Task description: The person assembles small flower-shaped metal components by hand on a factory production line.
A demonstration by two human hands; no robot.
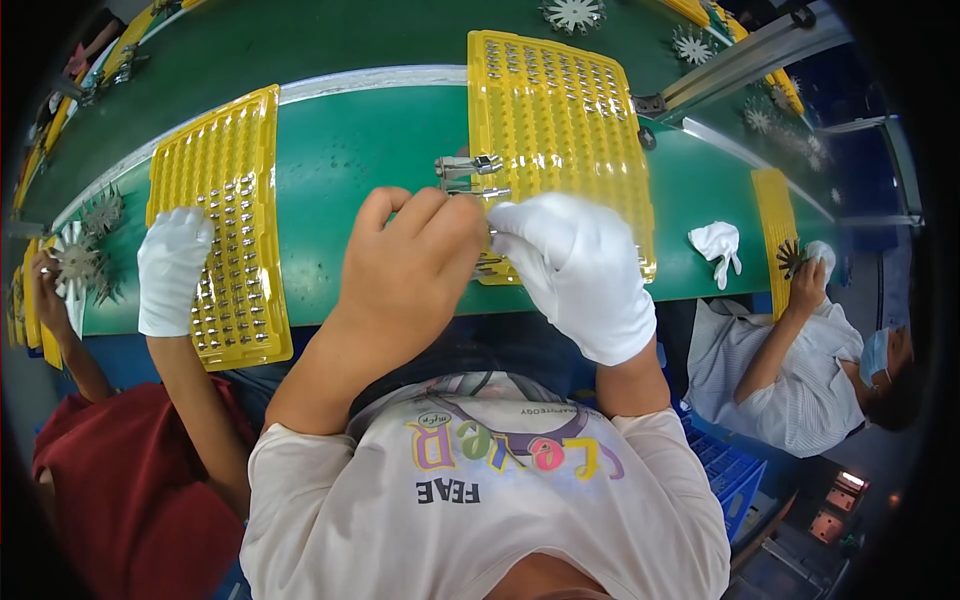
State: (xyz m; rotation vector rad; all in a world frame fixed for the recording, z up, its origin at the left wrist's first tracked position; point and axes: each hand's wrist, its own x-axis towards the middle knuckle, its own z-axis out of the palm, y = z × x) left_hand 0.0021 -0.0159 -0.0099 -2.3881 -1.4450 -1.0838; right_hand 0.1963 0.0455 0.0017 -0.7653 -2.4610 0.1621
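In the middle of the frame we saw the bare left hand (415, 255) curled into a near fist, its fingers wrapped around a pronged metal part (458, 166). That part stuck out above the knuckles, its silvery prongs reaching over the left edge of a yellow tray (555, 130). Just beside it, right of centre, we saw the right hand (580, 265), in a white glove, with its fingers bunched together at the part's lower end; it seemed to pinch a prong there, though the glove hid the exact contact from us.

The tray stood at the upper centre on a green table (370, 130), with small fittings (560, 72) along its upper rows. At the left of the frame we saw a second yellow tray (245, 125), with a co-worker's gloved hand (172, 270) over its left side. A loose white glove (715, 243) lay at the right. At the far right we saw another co-worker's hand (806, 285) by a dark star-shaped piece (789, 258).
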